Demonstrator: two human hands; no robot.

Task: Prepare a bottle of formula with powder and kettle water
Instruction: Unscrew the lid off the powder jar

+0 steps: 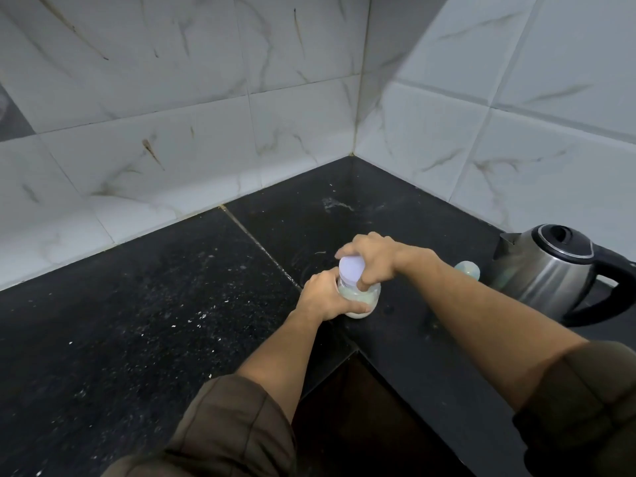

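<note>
— Desk: What fills the left of the frame?

— Photographer: Glossy white tiles, veined grey-brown like marble, meet in a corner above a black counter of polished stone. The stone is flecked with pale specks and crumbs. A rolled olive left sleeve of crumpled cloth enters at the bottom edge.

— Desk: And the hands?

— Photographer: Both are on the bottle, which stands upright on the counter at mid-frame, near the inner corner of its front edge. The left hand wraps the round, translucent body from the left, fingers curled about it. The contents look milky white. The right hand comes over the top, with fingers and thumb clamped round the smooth lavender cap, a flat-topped cylinder.

— Desk: And to the right?

— Photographer: A small, translucent dome, pale green-blue, shows behind the right forearm, just beside the kettle. What it is cannot be told. The kettle has a brushed steel body, a black lid and a curved black handle, and its spout points left. It stands on the counter near the bottle but apart from it. The right sleeve, of the same olive cloth, fills the lower right corner.
</note>
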